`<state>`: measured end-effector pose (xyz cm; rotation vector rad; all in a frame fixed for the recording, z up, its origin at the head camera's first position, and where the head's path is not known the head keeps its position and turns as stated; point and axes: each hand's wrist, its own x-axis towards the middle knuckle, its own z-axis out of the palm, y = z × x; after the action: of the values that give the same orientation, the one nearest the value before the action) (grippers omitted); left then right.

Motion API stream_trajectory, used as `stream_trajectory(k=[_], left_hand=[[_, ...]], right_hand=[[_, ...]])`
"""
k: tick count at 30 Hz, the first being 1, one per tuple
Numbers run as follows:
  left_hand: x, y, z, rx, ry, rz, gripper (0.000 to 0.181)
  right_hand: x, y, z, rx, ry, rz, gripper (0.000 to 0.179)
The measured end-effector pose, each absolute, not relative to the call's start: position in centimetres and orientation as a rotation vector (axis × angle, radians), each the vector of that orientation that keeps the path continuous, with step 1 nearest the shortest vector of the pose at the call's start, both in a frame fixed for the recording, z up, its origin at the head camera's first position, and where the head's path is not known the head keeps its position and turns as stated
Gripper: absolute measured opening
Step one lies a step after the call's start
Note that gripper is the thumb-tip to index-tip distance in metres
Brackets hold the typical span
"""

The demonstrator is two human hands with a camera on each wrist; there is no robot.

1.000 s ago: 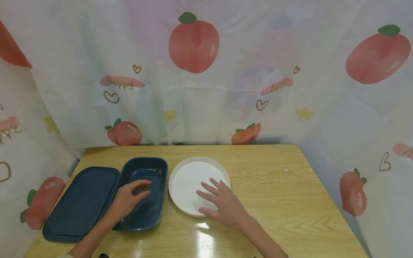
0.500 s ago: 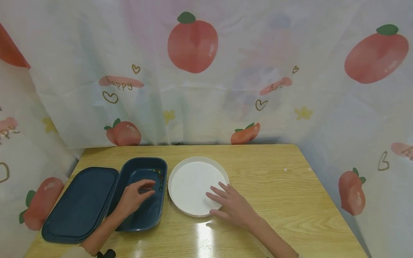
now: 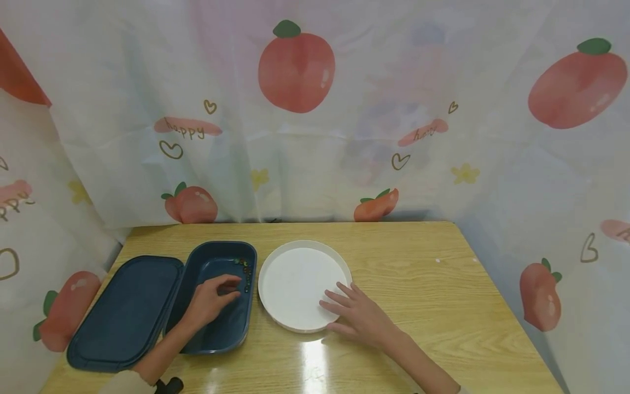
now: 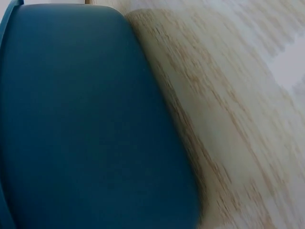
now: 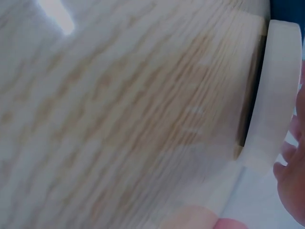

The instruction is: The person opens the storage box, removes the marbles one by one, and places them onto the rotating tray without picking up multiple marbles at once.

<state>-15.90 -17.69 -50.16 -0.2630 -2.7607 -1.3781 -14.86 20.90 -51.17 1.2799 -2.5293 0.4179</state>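
Note:
My left hand [image 3: 209, 298] hovers over a dark blue rectangular container [image 3: 231, 325], fingers loosely bent and thumb apart, nothing visible between them. Several small dark and greenish round beads [image 3: 246, 271] lie in a strip along the container's right inner side, just beyond the left fingertips. In the left wrist view the container's outer wall [image 4: 95, 119] fills the left half, and the hand is out of sight. Spread over the right edge of a round white plate [image 3: 295, 287] is my right hand [image 3: 364, 317], holding nothing. The right wrist view shows the plate's rim [image 5: 276, 95] with fingertips behind it.
A matching dark blue lid [image 3: 128, 312] lies flat on the left, against the container. All stand on a wood-grain table [image 3: 433, 306]. A fruit-print curtain [image 3: 325, 158] hangs behind the table and along both sides.
My left hand has moved right over the container, closer to the beads. The right hand has slid right and slightly toward me, from over the plate to its right edge.

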Motion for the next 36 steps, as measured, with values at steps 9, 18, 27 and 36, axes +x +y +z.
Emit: stream_trajectory(k=[9, 18, 27, 36], left_hand=[[-16.5, -17.2, -50.8, -0.233, -2.772, -1.41, 0.029], [-16.6, -16.9, -51.0, -0.211, -2.788, -1.412, 0.027], [-16.9, -16.5, -51.5, -0.214, -2.8, -1.375, 0.026], [-17.2, -16.1, -51.8, -0.225, -2.811, -1.318, 0.024]], right_hand=[[-14.8, 21.0, -51.2, 1.3, -2.542, 0.375, 0.044], [-14.8, 21.1, -51.4, 1.309, -2.572, 0.327, 0.042], [-14.8, 21.2, -51.5, 1.319, -2.554, 0.336, 0.04], [-14.8, 21.2, -51.6, 1.313, -2.562, 0.323, 0.041]])
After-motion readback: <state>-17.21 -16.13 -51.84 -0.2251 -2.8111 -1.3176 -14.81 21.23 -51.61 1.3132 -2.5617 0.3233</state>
